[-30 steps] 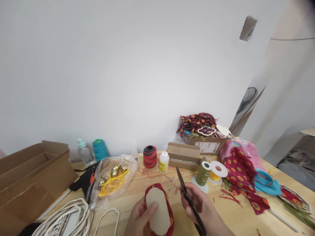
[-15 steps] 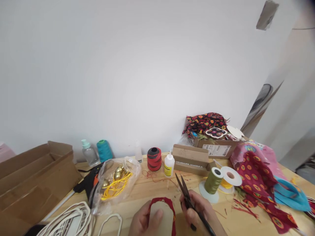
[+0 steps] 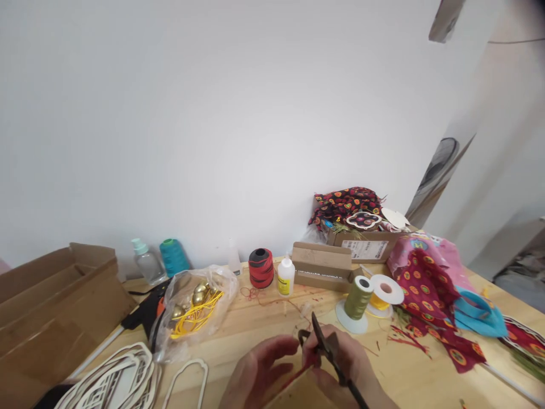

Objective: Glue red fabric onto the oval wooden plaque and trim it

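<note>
1 view, from the head: looks fwd & down across the counter (image 3: 400,375) to the wall (image 3: 213,113), approx. square-on. Wall fills upper pt; L hand (image 3: 261,372) & R hand (image 3: 343,363) v. close, bottom ctr., cut by lower edge.

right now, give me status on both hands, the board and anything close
Right hand holding scissors; left hand cupped at the red-edged board, grip unclear. Board tilted, partly hidden. White bottle and green spool beyond, apart from hands.

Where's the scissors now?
In the head view, the scissors are in the right hand, low and right of centre, in front of the olive spool.
</note>
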Tool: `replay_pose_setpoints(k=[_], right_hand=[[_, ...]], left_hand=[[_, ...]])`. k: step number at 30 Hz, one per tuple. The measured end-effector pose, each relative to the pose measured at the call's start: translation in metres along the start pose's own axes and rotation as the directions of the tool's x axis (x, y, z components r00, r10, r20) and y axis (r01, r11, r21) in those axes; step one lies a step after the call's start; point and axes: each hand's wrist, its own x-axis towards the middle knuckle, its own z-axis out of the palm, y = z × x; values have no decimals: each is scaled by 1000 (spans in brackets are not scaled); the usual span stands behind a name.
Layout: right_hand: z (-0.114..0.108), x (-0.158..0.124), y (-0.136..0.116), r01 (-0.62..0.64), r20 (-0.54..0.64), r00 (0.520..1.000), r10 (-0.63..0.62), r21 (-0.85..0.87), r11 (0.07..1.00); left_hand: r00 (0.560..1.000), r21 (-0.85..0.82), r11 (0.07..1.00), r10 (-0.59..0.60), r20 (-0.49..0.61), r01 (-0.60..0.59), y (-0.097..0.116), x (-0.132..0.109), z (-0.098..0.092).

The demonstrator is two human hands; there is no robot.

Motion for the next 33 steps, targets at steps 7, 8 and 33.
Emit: replay_pose_setpoints(k=[7,8,33], right_hand=[[-4,9,-9,-138,134,985,109,233,963],[-4,8,-9,-147,134,984,118,233,961],[-22,33,8,147,191,980,-48,-547,824]], left_hand=[[952,6,977,-207,227,211,-4,5,-4],[950,7,976,-215,228,220,-6,5,-6],[951,-211,954,150,-271,-211,9,33,6]])
